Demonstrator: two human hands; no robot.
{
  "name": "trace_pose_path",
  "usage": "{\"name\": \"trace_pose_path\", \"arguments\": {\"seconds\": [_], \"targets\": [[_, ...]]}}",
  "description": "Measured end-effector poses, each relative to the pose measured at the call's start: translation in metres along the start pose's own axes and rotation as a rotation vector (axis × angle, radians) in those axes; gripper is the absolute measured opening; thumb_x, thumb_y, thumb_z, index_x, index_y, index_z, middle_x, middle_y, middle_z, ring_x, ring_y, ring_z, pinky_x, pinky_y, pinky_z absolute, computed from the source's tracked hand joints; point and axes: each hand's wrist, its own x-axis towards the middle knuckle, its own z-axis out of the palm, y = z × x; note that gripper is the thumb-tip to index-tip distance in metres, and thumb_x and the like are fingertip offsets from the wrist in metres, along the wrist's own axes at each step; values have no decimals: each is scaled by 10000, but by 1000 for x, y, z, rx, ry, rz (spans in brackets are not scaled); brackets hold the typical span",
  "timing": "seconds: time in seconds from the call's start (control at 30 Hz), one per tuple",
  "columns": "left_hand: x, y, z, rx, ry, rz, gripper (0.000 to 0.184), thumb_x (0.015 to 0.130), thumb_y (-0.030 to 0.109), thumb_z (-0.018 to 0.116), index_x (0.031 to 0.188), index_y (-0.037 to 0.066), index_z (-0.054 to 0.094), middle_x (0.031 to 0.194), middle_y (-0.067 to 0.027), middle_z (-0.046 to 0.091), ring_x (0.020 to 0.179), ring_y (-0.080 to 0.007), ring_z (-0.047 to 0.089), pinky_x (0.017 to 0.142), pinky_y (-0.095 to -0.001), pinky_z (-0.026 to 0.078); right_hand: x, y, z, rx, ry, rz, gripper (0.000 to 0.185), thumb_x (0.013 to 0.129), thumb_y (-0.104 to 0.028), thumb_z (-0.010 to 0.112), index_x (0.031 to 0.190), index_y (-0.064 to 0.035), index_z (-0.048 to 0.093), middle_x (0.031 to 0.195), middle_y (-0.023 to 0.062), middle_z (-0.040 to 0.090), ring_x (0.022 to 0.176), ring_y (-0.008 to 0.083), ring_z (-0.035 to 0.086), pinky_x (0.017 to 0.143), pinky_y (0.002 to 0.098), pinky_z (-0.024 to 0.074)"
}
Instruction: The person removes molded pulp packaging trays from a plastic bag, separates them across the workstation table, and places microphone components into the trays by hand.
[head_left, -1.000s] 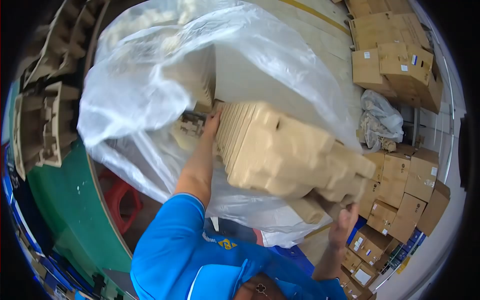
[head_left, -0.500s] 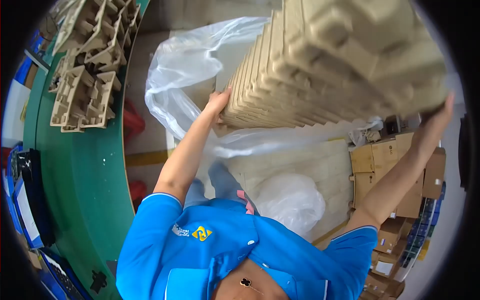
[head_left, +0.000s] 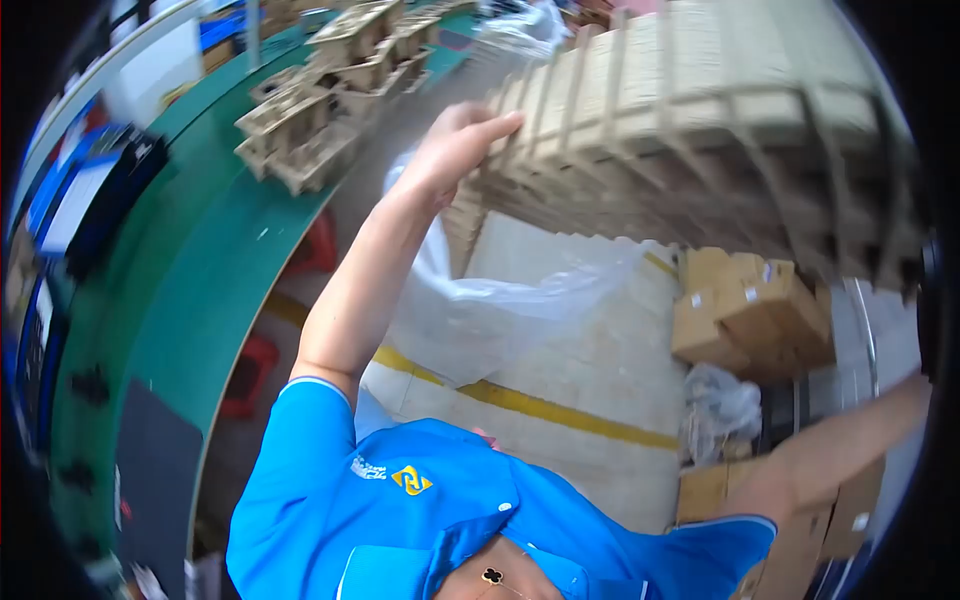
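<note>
A long stack of nested moulded-pulp trays (head_left: 640, 110), tan and smeared by motion, spans the upper right of the head view. My left hand (head_left: 462, 150) grips its near left end, thumb on top and the other fingers partly hidden. My right forearm reaches to the dark right rim of the picture, where the hand itself is cut off. Beneath the stack hangs a clear plastic bag (head_left: 520, 310), draped loosely over the floor.
On the left, a green worktop (head_left: 190, 280) carries several separate pulp trays (head_left: 300, 130) and a dark mat (head_left: 155, 470). Under it stand red stools (head_left: 250, 375). Cardboard boxes (head_left: 750, 310) and crumpled plastic (head_left: 720, 400) are on the right. A yellow line (head_left: 570, 415) crosses the floor.
The stack has swung up and turned so its ridged side shows. My left hand has risen with it. My right hand has gone out of the picture, and the view has rotated.
</note>
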Motion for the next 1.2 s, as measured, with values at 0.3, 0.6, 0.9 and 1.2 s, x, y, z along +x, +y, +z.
{"name": "trace_pose_path", "arguments": {"seconds": [0.3, 0.6, 0.9, 1.2], "targets": [[-186, 56, -157, 550, 635, 473, 501, 786, 418, 748, 647, -52, 643, 552, -132, 598, 512, -180, 552, 532, -378, 462, -81, 11, 78, 687, -280, 91, 527, 919, -357, 631, 1349, -84, 496, 1473, 148, 455, 1287, 322, 496, 1047, 531, 433], [-461, 9, -328, 586, 1450, 156, 447, 854, 253, 767, 1135, -53, 602, 1097, -75, 507, 968, -141, 522, 830, -269, 457, -329, 104, 418, 899, -808, 673, 538, 939, -361, 593, 1384, -75, 491, 1433, 142, 495, 1270, 287, 511, 1035, 487, 450], [-622, -75, -426, 1044, 1928, 115, 537, 857, 96, 737, 1305, -3, 458, 1208, -139, 437, 933, -203, 499, 769, -313, 471, -749, 122, 713, 844, -1591, 1280, 552, 960, -364, 555, 1420, -67, 486, 1393, 136, 535, 1252, 252, 527, 1023, 443, 467], [-636, -269, -438, 1061, 1959, -438, 548, 846, -5, 668, 1319, -50, 395, 1269, -222, 412, 1180, -374, 444, 1031, -455, 380, -888, 150, 691, 584, -1689, 1583, 612, 969, -476, 558, 1409, -53, 512, 1410, 78, 529, 1281, 224, 503, 1070, 399, 408]]}}
